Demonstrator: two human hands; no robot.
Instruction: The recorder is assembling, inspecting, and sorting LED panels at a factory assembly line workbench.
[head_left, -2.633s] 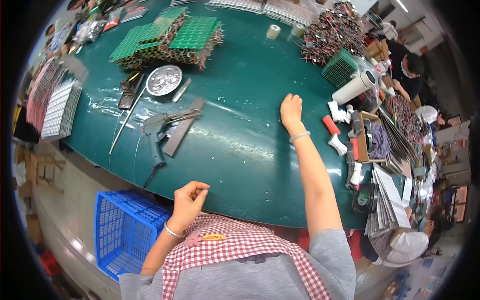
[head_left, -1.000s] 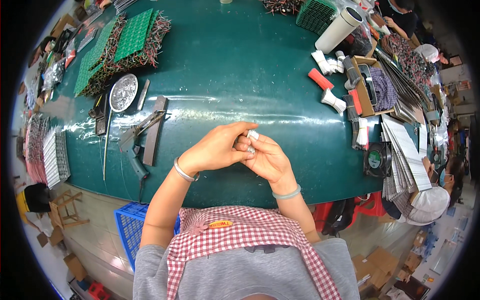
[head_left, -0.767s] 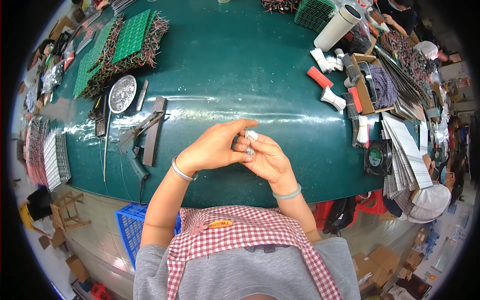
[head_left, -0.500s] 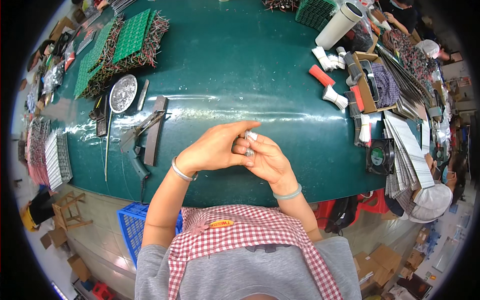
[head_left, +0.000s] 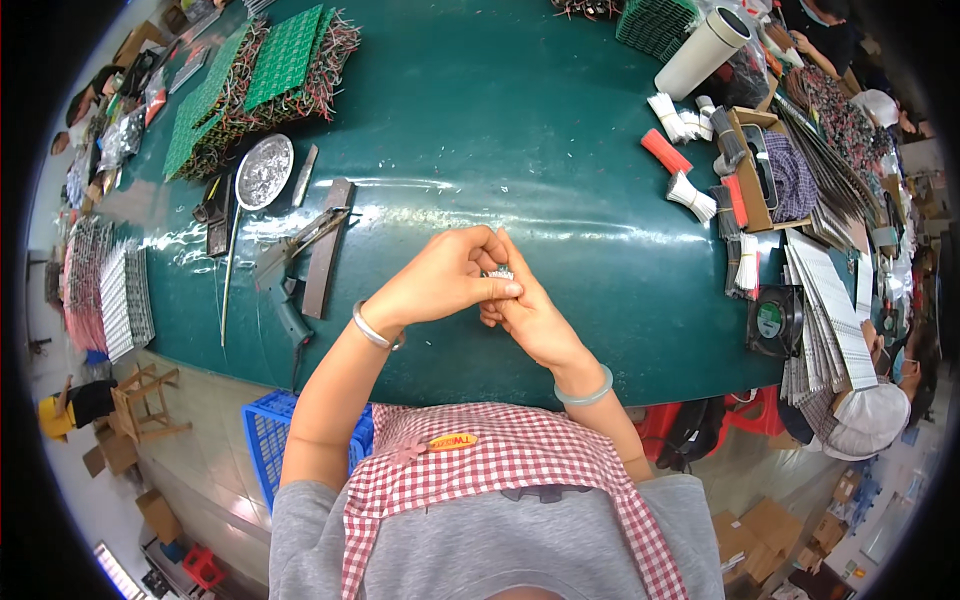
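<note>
My left hand (head_left: 440,282) and my right hand (head_left: 538,318) meet over the near middle of the green table (head_left: 560,215). Between them is a small white and silvery piece with a toothed edge (head_left: 499,274), too small to tell its kind. My left thumb and bent fingers close on it. From the other side my right hand presses against it, the index finger stretched upward and the other fingers curled beneath, partly hidden. To the left lie a glue gun (head_left: 290,312) and a dark flat bar (head_left: 328,250).
At the left are a round metal dish (head_left: 265,172), green boards with wires (head_left: 285,60) and a stack of white strips (head_left: 125,305). On the right are a white flask (head_left: 703,52), bundled wires (head_left: 690,195), a small fan (head_left: 774,320) and a cardboard box (head_left: 752,180). Co-workers sit beyond.
My fingers have closed in around the small piece, and my left fingers have curled down from being stretched out. The whole view has shifted slightly, so the table things appear further right.
</note>
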